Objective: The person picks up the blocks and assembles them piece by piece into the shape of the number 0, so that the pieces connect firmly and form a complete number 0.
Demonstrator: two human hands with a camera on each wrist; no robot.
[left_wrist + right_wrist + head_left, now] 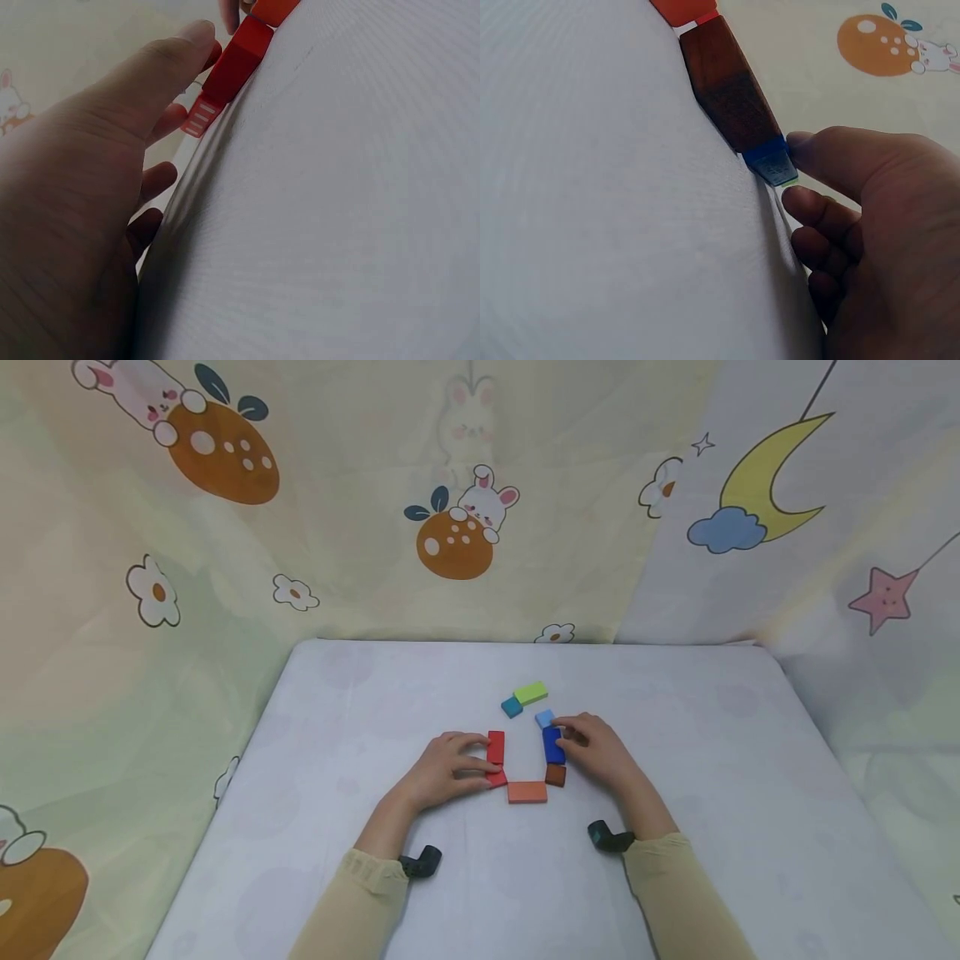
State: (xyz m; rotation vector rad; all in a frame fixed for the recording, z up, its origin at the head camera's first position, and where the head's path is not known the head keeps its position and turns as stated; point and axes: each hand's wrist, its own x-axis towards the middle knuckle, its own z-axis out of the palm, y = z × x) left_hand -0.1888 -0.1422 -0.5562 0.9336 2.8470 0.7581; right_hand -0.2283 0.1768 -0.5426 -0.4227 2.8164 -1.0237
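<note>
Flat coloured blocks form a rough open ring on the white table. My left hand (444,770) lies at its left side, fingertips touching the upper red block (496,747) and the lower red block (497,778). Opposite, my right hand (598,747) has thumb and index finger against the dark blue block (553,746), close to the light blue block (544,718). A brown block (556,775) sits just below the dark blue one. Nearest me lies an orange block (527,792). In the right wrist view, the thumb meets the blue block (766,156) at its side.
A light green block (531,692) and a teal block (512,707) touch each other beyond the ring. The white-covered table (337,710) ends at a patterned cloth backdrop (360,552) behind and at the sides.
</note>
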